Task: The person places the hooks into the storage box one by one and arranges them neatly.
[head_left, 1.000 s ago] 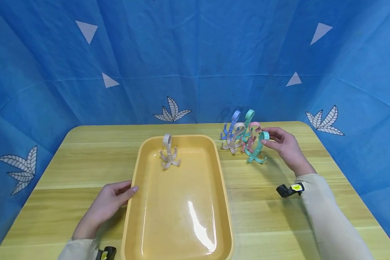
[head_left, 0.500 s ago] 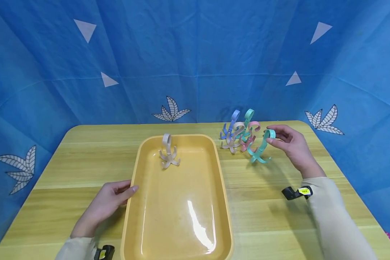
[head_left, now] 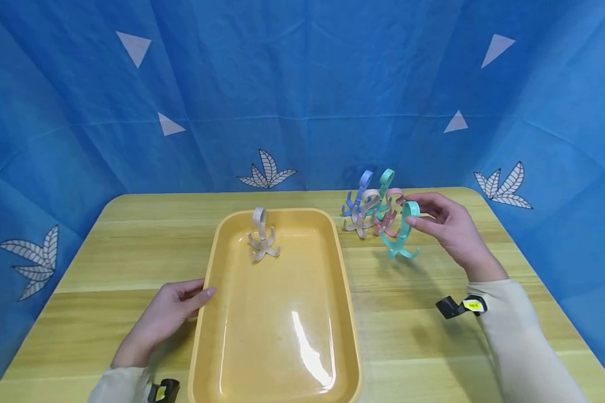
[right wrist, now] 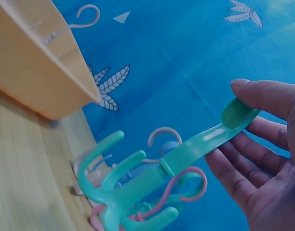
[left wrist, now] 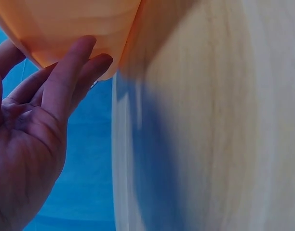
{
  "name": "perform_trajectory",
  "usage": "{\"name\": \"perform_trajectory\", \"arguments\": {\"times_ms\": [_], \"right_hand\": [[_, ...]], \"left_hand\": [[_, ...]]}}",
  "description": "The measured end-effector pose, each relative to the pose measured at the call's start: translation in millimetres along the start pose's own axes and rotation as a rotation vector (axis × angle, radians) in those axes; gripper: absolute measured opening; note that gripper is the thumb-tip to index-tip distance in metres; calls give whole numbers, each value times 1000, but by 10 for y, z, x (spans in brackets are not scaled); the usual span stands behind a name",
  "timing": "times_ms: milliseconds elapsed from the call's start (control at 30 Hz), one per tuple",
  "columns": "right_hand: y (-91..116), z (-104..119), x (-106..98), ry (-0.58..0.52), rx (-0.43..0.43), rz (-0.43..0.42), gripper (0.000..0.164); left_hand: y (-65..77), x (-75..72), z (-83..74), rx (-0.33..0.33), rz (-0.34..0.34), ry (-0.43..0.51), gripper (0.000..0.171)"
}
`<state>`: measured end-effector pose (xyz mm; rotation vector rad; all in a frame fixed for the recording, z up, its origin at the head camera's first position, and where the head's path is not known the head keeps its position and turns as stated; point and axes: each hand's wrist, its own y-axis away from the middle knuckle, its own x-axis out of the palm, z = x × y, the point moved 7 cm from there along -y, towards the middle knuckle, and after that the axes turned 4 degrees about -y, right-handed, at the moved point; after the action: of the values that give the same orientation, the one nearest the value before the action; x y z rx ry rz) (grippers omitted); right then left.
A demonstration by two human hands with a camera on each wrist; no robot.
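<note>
My right hand point(head_left: 446, 224) pinches the curled top of a green multi-prong hook hanger point(head_left: 400, 235) between thumb and fingers; its prongs point down in the head view. In the right wrist view this green hanger slants across the foreground. My left hand point(head_left: 166, 313) holds the left rim of a yellow tray point(head_left: 352, 319), thumb over the edge and the other fingers along the outer wall. Inside the tray, near its far left corner, a greyish-beige hook hanger point(head_left: 263, 245) stands upright. Beyond the held hanger are a pink hanger point(head_left: 388, 217) and a beige one point(head_left: 366, 211).
A blue hanger point(head_left: 361, 190) and a second green one point(head_left: 384, 186) stand behind these two, clustered near the table's back edge. The wooden table point(head_left: 398, 347) ends at a blue patterned cloth point(head_left: 302, 84) behind and on both sides.
My right hand shifts the green hanger to the right, then back left, where it now hangs more upright. The left hand and the tray stay put.
</note>
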<state>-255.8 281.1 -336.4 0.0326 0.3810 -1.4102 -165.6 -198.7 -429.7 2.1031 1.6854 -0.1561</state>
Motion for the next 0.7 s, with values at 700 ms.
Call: {"name": "perform_trajectory", "arguments": {"times_ms": [700], "right_hand": [[-147, 399, 267, 82, -39, 136, 39]], "left_hand": [[-23, 4, 20, -1, 16, -31, 57]]}}
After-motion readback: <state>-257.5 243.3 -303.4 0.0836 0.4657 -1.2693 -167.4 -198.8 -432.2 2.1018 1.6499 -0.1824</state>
